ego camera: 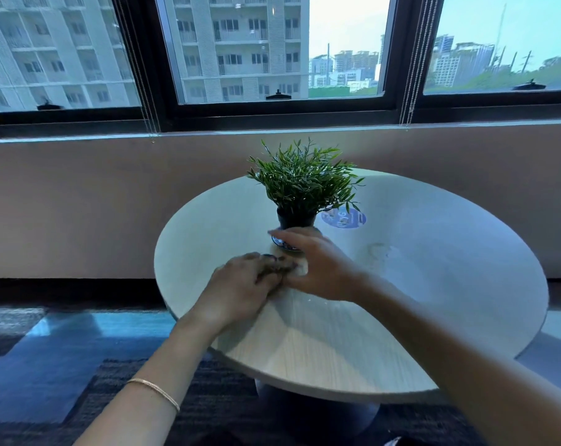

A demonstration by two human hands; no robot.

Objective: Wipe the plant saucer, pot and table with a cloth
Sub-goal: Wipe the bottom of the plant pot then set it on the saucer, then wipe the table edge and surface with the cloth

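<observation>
Near side of pot (296,220) | left hand (240,284) is blurring, grip cannot be told | right hand (317,265) is reaching straight-fingered over saucer (280,244) | is risking knocking pot over

Three dark-framed windows (272,46) span the back, daylight coming in, with pale high-rise blocks (234,43) and hazy blue sky outside. Bead blind cords (147,91) hang at the mullions. Grey sill ledge (304,132) below, then a plain brownish wall (79,204) with dark skirting. Floor (47,365) is blue and dark-grey patterned carpet. Round light wood-grain desk (433,284) stands on a dark pedestal base (321,413).
</observation>
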